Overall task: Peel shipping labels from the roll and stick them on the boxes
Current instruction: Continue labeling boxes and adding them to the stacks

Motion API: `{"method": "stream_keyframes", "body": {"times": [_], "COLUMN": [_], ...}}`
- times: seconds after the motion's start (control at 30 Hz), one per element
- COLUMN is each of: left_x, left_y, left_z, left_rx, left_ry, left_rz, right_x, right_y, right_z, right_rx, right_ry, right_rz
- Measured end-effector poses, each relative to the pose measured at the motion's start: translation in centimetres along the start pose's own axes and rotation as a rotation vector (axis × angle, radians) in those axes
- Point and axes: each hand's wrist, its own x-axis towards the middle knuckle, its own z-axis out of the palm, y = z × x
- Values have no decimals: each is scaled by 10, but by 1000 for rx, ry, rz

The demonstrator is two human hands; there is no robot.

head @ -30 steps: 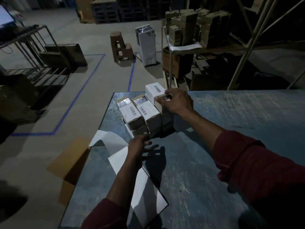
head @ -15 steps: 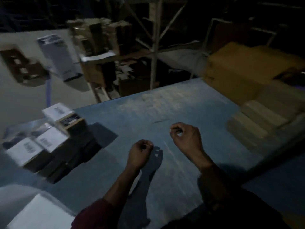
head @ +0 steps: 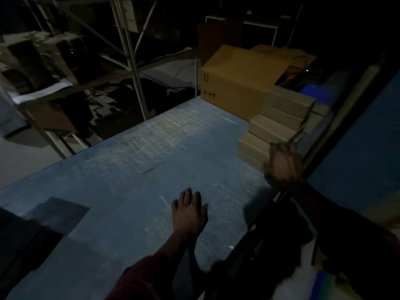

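left hand (head: 189,211) flat, fingers straight | right hand (head: 283,163) blurred, grip unclear | blue table (head: 134,169) | shelving (head: 129,50)

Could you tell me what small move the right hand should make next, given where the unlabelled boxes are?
Probably close the right hand on the nearest small box in the stack of plain boxes at the table's right edge. That hand already reaches there, blurred; the left hand lies flat, holding nothing.

Sitting in dim light on a scuffed blue table (head: 151,148); standing behind it, metal shelving (head: 129,61) crowded with dark clutter; showing grey floor (head: 19,154) at left; resting at the far corner, a large brown carton (head: 236,83).
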Motion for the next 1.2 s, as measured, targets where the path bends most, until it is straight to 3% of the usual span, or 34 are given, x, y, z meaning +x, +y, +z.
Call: {"method": "stream_keyframes", "body": {"times": [0.33,0.67,0.73,0.87,0.9,1.0,1.1,1.2], "left_x": [-5,-3,-2,-2,-1,-1,-12,-45], "left_y": [-7,-8,-9,-11,-12,-20,-45,-80], "left_z": [15,20,21,12,5,-28,-75,-123], "left_rx": [17,44,22,-64,-137,-491,-823,-947], "left_ry": [61,86,72,41,23,39,180,283], "left_rz": [-1,12,7,15,2,-145,-307,-354], "right_x": [18,23,20,10,7,-13,-27,-45], "right_y": [23,30,28,11,-1,-49,-100,-157], "right_z": [52,52,51,48,43,20,16,17], "right_rx": [-175,65,153,339,415,686,1064,1236], "right_ry": [-59,-4,73,431,419,91,-197,-441], "right_rz": [-71,-144,-157,-354,-382,-265,-244,-301]}}
